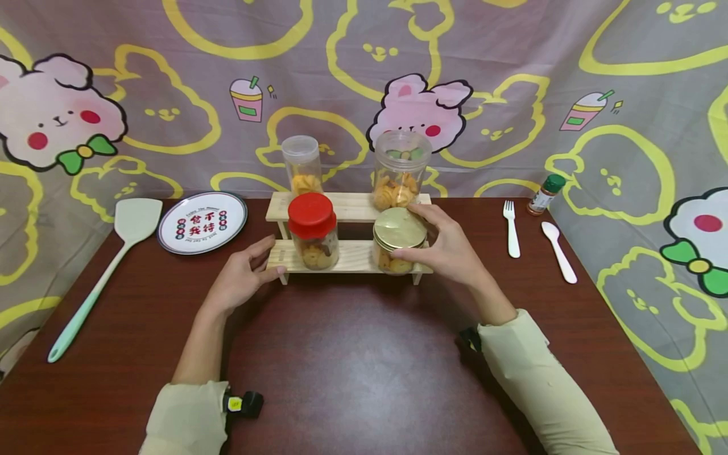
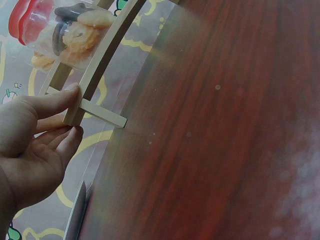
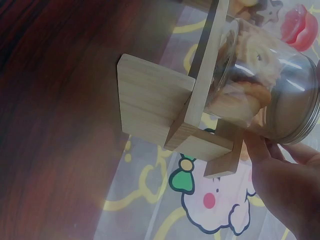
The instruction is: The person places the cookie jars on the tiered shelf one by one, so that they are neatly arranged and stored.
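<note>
A two-tier wooden shelf (image 1: 358,256) stands against the back of the table. My left hand (image 1: 239,278) pinches the left end of its lower tier, thumb on one side and fingers on the other in the left wrist view. On that tier, a red-lidded jar (image 1: 312,218) of cookies stands near the left hand. At the tier's right end is a gold-lidded glass jar (image 1: 400,229) with cookies inside. My right hand (image 1: 452,246) grips this jar from the right, thumb in front and fingers behind. The right wrist view shows its base at the shelf board (image 3: 205,75).
The upper tier bears a narrow clear jar (image 1: 301,161) and a wider clear jar (image 1: 401,170) of orange snacks. To the left lie a plate (image 1: 203,205) and a spatula (image 1: 108,272). A fork (image 1: 512,230), a spoon (image 1: 559,253) and a green-capped spice bottle (image 1: 545,194) are at right.
</note>
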